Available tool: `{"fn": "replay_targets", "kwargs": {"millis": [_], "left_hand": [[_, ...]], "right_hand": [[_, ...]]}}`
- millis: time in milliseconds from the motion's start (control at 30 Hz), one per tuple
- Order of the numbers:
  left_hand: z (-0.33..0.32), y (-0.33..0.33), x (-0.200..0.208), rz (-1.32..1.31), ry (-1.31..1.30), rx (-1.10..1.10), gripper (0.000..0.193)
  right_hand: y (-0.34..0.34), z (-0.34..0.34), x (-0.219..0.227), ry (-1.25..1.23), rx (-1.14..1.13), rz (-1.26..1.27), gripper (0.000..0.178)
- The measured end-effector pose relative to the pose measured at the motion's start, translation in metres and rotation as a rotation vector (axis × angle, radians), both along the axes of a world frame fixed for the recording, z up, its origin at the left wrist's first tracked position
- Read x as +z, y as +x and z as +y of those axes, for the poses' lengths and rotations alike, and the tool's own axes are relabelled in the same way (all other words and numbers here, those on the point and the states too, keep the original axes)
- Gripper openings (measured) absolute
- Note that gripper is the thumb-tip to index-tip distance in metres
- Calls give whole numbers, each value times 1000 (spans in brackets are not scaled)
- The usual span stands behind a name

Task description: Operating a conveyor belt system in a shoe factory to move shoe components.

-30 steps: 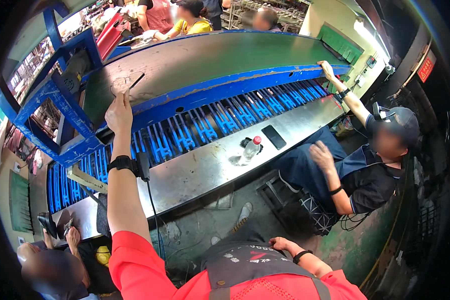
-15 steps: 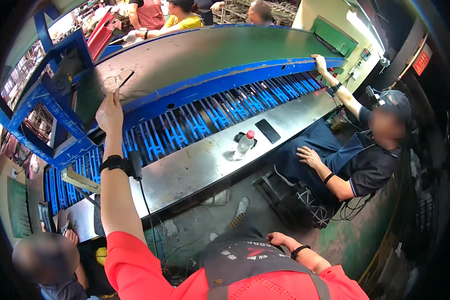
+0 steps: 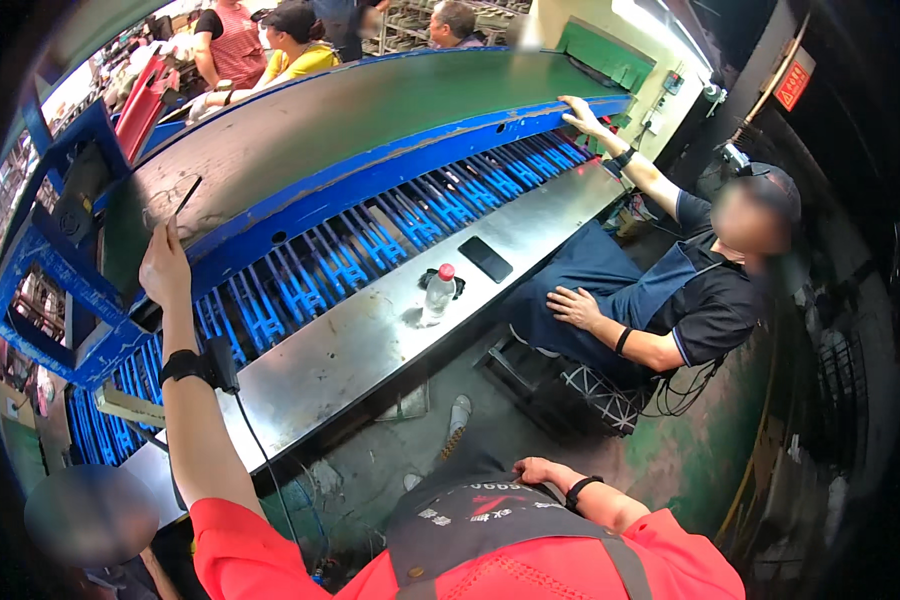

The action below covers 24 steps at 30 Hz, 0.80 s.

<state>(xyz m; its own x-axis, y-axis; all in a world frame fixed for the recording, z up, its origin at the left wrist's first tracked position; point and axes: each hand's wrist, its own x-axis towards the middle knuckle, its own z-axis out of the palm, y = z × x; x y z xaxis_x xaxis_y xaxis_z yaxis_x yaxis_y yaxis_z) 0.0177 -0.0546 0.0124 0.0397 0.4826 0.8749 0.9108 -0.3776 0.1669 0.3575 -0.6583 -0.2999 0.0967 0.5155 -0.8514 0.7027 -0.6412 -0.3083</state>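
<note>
1. At the near edge of the long grey-green conveyor belt point(image 3: 370, 110), left hand point(image 3: 164, 268) raised on outstretched arm, black wrist strap point(image 3: 195, 366) on forearm.
2. Fingers curled at the belt's blue metal edge point(image 3: 300, 200), beside a thin dark flat strip point(image 3: 187, 195) lying on the belt; actual grip on strip cannot be told.
3. Right hand point(image 3: 536, 470) low against dark apron point(image 3: 490, 510), fingers loosely bent, holding nothing visible.
4. On the steel worktable point(image 3: 350, 350) below: clear plastic bottle with red cap point(image 3: 437, 293), black phone point(image 3: 485, 259) just beside.
5. Seated co-worker's hand point(image 3: 582, 115) on far belt edge.
</note>
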Motion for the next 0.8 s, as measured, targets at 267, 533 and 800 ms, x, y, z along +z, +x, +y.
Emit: {"fn": "replay_targets", "kwargs": {"millis": [267,533,800], "left_hand": [[5,1,-1,54,-9,32,30],[3,0,0,32,28,18,32],[3,2,1,46,96,-3,31]], "right_hand": [[4,-10,-17,52,-5,17,56],[1,-5,-8,33,24,6,55],[1,-6,-9,34,10,7,55]]}}
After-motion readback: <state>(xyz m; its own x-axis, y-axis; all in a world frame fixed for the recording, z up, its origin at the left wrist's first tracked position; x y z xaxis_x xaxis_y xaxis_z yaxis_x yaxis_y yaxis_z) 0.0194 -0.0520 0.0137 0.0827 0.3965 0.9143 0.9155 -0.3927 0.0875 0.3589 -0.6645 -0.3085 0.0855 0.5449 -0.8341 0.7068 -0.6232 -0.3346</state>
